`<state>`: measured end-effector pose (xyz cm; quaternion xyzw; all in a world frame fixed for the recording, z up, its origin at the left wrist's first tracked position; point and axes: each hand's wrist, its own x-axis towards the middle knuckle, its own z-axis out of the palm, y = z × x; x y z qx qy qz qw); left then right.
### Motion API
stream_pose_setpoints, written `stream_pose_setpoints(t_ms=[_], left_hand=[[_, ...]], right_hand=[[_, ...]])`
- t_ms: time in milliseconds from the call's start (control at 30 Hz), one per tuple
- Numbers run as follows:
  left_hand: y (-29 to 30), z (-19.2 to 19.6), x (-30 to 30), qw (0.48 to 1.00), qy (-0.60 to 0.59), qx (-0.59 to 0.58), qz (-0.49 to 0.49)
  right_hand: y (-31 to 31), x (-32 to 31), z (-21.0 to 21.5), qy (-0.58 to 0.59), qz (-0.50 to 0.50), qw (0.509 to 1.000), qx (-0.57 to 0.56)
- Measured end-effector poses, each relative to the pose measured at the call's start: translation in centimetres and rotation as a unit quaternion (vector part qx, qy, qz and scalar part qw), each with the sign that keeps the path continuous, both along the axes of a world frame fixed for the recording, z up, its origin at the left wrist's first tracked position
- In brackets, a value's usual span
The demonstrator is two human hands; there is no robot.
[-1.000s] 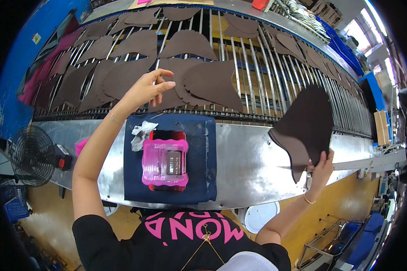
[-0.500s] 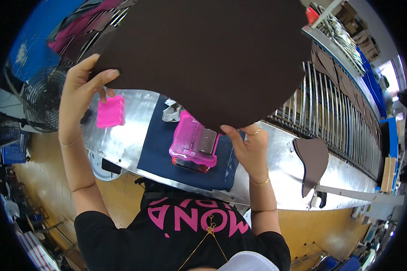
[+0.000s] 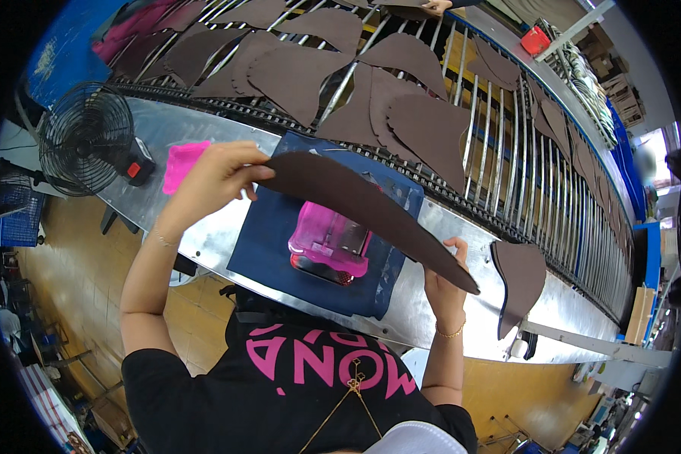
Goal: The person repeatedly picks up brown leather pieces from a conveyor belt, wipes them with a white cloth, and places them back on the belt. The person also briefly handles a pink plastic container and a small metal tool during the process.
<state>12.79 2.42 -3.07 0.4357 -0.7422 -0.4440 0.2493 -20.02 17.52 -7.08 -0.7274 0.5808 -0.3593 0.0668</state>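
While both hands grip it, the brown sheet hangs level over the blue mat and pink box. Left hand pinches its left end, thumb underneath; right hand clasps the right edge. More brown pieces lie on the roller rack beyond, a fan stands at left

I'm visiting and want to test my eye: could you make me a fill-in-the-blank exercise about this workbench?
1. The left hand and right hand hold one ____ sheet between them.
2. Under the sheet, a pink device sits on a ____ mat.
3. At the bench's left end stands a black ____.
4. A second brown piece lies to the ____ of the right hand.

Missing words: brown; blue; fan; right
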Motion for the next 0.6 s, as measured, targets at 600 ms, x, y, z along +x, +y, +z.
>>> stream_pose_setpoints(t_ms=[600], left_hand=[[-1.7,1.7,-15.8,0.958,0.004,-0.206,-0.199]], right_hand=[[2.6,-18.4,3.4,-0.385,-0.279,0.878,-0.051]])
